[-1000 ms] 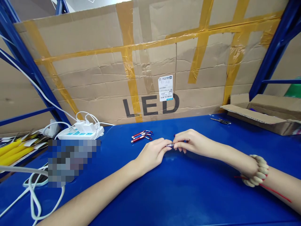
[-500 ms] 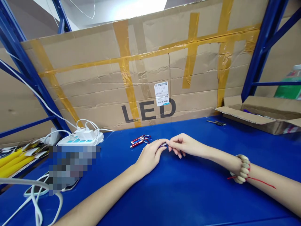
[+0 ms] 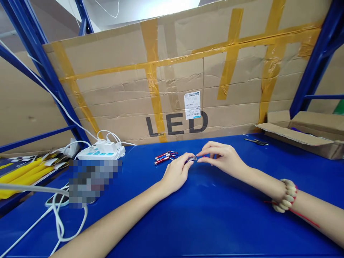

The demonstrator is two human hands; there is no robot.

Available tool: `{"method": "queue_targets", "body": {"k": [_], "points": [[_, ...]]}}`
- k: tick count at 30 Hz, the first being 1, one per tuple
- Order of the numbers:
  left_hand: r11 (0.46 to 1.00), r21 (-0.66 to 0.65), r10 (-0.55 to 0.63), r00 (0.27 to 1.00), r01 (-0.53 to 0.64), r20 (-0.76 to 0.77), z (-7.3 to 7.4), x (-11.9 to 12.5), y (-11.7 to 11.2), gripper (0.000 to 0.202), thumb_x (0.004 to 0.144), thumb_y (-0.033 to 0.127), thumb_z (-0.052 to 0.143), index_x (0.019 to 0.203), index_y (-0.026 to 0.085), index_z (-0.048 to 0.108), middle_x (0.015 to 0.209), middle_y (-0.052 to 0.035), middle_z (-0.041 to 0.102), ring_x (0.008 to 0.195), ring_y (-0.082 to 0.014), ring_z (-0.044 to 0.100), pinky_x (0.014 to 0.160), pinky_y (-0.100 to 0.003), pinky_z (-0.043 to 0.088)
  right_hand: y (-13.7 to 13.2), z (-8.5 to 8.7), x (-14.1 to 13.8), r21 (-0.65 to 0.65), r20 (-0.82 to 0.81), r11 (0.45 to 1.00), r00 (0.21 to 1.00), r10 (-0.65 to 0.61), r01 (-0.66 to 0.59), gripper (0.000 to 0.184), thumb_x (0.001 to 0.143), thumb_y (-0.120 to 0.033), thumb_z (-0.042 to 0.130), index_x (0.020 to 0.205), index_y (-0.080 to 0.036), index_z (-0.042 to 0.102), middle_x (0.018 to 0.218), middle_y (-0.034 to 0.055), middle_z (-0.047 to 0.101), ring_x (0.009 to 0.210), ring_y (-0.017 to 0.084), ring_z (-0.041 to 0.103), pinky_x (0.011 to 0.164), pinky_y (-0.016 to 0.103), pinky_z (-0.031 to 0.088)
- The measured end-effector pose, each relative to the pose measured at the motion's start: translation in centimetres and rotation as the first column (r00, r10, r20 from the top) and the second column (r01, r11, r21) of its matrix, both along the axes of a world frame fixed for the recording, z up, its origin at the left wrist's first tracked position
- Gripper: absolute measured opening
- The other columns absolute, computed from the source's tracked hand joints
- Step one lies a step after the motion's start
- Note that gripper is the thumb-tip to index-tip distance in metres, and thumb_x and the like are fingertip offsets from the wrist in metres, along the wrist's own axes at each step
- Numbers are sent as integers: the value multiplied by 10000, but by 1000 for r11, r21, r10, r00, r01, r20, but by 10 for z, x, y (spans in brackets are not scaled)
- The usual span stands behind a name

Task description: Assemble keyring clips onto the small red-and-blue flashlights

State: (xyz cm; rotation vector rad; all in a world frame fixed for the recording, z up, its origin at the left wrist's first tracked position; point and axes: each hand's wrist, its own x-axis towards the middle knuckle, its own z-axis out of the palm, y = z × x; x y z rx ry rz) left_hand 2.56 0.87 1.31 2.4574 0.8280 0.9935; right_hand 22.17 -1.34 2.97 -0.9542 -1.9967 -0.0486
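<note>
My left hand (image 3: 176, 172) is closed around a small purple keychain flashlight (image 3: 191, 158), whose silvery end sticks out past the thumb and index finger. Just right of that end, my right hand (image 3: 221, 157) has its thumb and index finger bent together in a pinch. A bit of purple shows between those fingers, too small to name. Beyond my left hand, a few red and blue keychain flashlights (image 3: 163, 158) with clips lie side by side on the blue tabletop (image 3: 204, 215).
At the left are a white power strip (image 3: 94, 153) with plugs, looped white cables (image 3: 60, 222) and a blurred-out patch. Keys (image 3: 256, 142) lie at the back right, by an open cardboard box (image 3: 303, 138). A large cardboard sheet (image 3: 120, 93) marked LED stands behind.
My right fingers have drawn slightly back from the flashlight's end and changed from touching it to a pinch beside it. More of the silvery end shows. The whole view has shifted a little.
</note>
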Motion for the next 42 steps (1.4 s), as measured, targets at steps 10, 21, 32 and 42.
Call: {"method": "queue_targets", "body": {"k": [10,21,32,42], "points": [[1000,7,17,998,-16,-64,0,-1,-1,199,925,257,373,1041,263,534,1042,29,616,935,-165,577,821,-278,427,3,-1,2,73,83,996,995,51,-57,220,791,-402,609,801,-212,721,768,26,606,578,81,531,514,201,408],[1000,28,-7,993,10,-116,0,-1,1,212,926,248,351,1052,242,522,1050,3,609,954,-171,571,808,-276,438,3,-4,2,29,60,997,996,63,-65,214,780,-389,624,790,-197,717,750,20,608,557,80,521,499,208,395],[1000,15,-7,988,10,-154,1,0,-1,236,933,260,337,1068,239,529,1063,-7,615,962,-177,573,825,-285,442,0,-4,0,-54,53,998,998,25,-22,297,790,-461,585,752,-193,708,758,31,619,569,100,536,521,230,402],[999,-13,-35,987,34,-158,2,-1,-2,228,938,255,350,1075,243,532,1065,-1,620,954,-170,582,816,-266,433,2,-8,0,-109,40,994,999,15,-11,324,779,-491,583,731,-196,707,759,25,620,520,83,510,507,229,380]]}}
